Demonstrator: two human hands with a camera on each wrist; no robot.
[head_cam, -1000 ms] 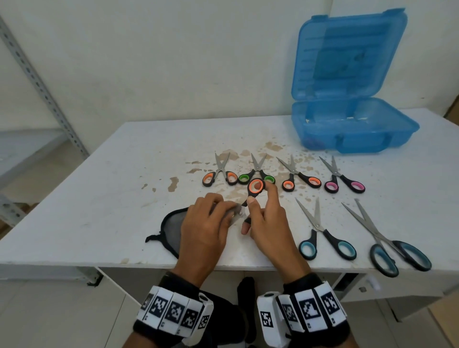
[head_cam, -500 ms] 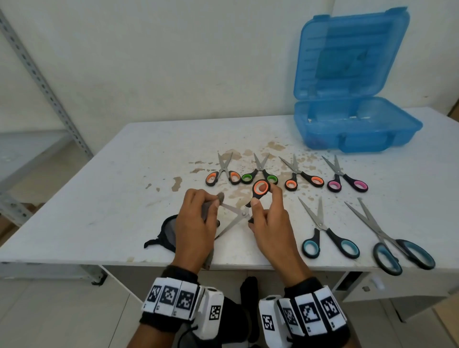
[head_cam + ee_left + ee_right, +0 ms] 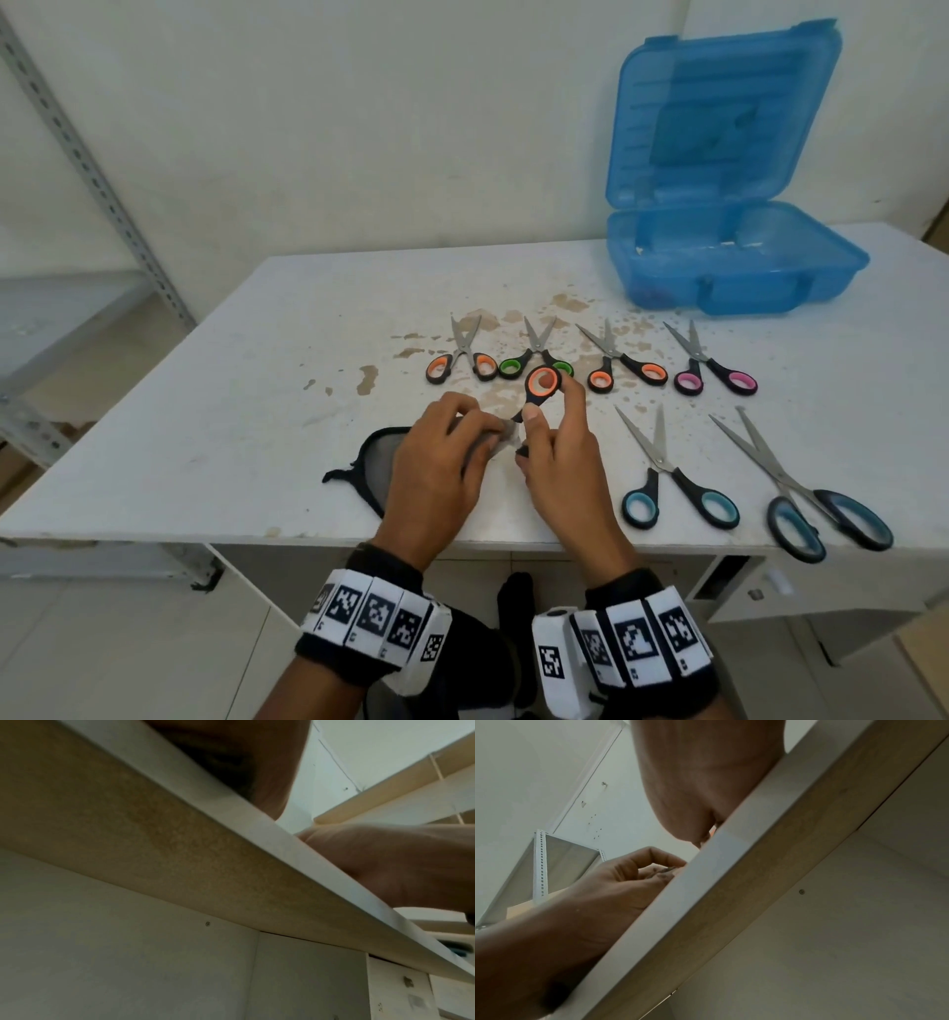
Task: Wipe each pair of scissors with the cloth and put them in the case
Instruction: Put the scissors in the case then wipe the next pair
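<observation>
Near the front edge of the desk [image 3: 205, 401], about its middle, the held scissors [image 3: 540, 384] are lifted above the surface. Their orange loop is at the far end and the long axis runs from there toward the person and to the left; the blades are hidden under the cloth [image 3: 506, 434] and fingers. The right hand [image 3: 562, 462] pinches the handle part, thumb just below the orange loop and forefinger beside it, so the loop stands out beyond the fingertips. The left hand [image 3: 436, 462] is curled around the grey cloth and pinches it on the blades, touching the right hand's thumb side. A dark part of the cloth lies on the desk, left of the left hand.

Behind the hands a row of four small scissors lies on the stained surface: orange [image 3: 462, 357], green [image 3: 534, 354], orange [image 3: 619, 362] and pink [image 3: 711, 365], tips pointing away. Toward the right front corner lie blue scissors [image 3: 672, 473] and larger dark ones [image 3: 801, 493]. The blue case [image 3: 729, 280] stands open at the far right corner, its lid upright.
</observation>
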